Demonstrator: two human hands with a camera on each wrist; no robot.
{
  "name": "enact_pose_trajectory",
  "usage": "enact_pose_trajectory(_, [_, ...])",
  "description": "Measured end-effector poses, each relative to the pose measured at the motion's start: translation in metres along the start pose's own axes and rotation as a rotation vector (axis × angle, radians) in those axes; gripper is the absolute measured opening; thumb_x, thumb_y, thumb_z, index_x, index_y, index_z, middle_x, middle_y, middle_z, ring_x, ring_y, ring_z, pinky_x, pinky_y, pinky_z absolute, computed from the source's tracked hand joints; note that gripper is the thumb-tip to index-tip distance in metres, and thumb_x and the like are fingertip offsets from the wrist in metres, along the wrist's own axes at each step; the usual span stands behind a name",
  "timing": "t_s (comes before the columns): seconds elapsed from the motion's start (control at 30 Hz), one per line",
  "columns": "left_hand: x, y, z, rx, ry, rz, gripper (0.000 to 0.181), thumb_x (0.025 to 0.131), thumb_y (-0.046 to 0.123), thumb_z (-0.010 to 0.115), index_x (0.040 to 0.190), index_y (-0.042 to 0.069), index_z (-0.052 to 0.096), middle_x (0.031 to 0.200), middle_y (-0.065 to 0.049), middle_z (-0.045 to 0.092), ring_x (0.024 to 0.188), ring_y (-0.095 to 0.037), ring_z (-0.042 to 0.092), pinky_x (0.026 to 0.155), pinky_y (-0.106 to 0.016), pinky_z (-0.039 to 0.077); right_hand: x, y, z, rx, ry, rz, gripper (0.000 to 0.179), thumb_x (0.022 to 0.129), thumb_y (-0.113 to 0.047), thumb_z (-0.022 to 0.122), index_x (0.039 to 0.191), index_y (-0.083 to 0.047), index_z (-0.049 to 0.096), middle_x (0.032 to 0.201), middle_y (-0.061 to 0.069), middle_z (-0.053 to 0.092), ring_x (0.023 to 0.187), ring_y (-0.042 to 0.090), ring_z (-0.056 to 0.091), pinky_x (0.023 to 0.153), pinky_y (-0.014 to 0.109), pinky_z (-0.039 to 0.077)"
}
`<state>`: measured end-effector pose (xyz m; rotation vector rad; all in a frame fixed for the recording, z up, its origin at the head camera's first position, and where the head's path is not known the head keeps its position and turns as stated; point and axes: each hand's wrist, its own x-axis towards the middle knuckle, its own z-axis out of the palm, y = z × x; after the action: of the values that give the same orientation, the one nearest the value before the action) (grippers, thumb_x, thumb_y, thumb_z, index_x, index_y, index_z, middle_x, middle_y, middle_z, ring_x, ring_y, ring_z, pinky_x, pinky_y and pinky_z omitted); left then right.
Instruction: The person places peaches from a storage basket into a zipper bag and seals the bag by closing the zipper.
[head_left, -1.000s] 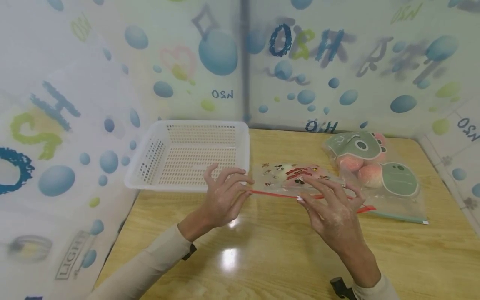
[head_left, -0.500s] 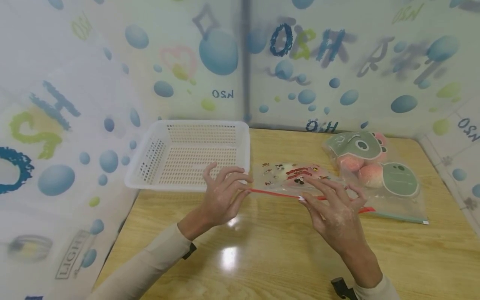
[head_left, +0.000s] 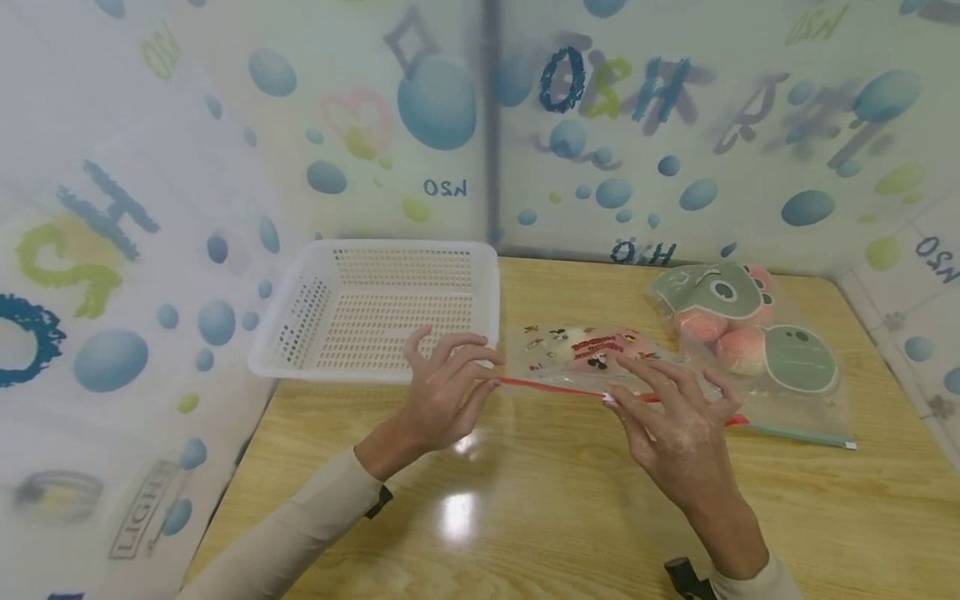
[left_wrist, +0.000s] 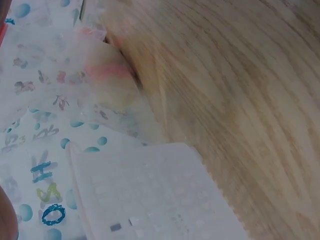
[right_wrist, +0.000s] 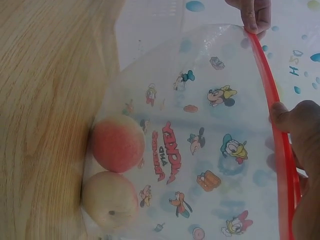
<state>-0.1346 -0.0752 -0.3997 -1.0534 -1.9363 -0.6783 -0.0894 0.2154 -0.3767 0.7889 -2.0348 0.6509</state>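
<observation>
A clear zip bag (head_left: 551, 354) with cartoon prints stands on the table, its red zip strip (head_left: 536, 385) toward me. Two peaches show low inside it in the right wrist view: a redder peach (right_wrist: 118, 144) and a paler peach (right_wrist: 111, 201). My left hand (head_left: 448, 392) pinches the strip's left end. Farther along, my right hand (head_left: 678, 437) pinches the strip at the white slider (head_left: 608, 398), thumb and index finger together, other fingers spread above the bag. Part of the strip is hidden behind the right hand.
A white perforated plastic basket (head_left: 491, 292) stands to the left, just behind my left hand. At the right lies another zip bag (head_left: 810, 404) with green animal prints and several peaches (head_left: 742, 348). Printed sheets wall the wooden table (head_left: 525, 517) at the back and sides.
My right hand has moved slightly to the right along the red strip, and the white slider has moved with it. The left hand has stayed nearly still at the strip's left end.
</observation>
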Motion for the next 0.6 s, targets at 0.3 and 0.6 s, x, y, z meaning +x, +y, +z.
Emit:
enact_pose_trajectory(0.3, [0.0065,-0.0042,-0.0008,0.038,0.027,0.056,0.018,0.101,0.018,0.059,0.089,0.007,0.066,0.103,-0.005,0.071,0.107,-0.032,0.062,0.098,-0.071,0.014,-0.0026,0.0013,-0.0008,-0.022,0.048,-0.004,0.034,0.102,-0.031,0.063,0.085,-0.009,0.082,0.114,0.013,0.073,0.096,0.039,0.064,0.088,0.069,0.021])
enact_pose_trajectory(0.6, [0.0020,-0.0008,-0.0016,0.033,0.018,0.056,0.019,0.102,0.017,0.056,0.089,0.007,0.065,0.102,-0.005,0.071,0.106,-0.031,0.062,0.097,-0.069,0.014,-0.0024,0.0018,-0.0014,-0.021,0.067,-0.015,0.033,0.102,-0.031,0.063,0.085,-0.009,0.082,0.112,0.013,0.073,0.094,0.038,0.064,0.091,0.067,0.021])
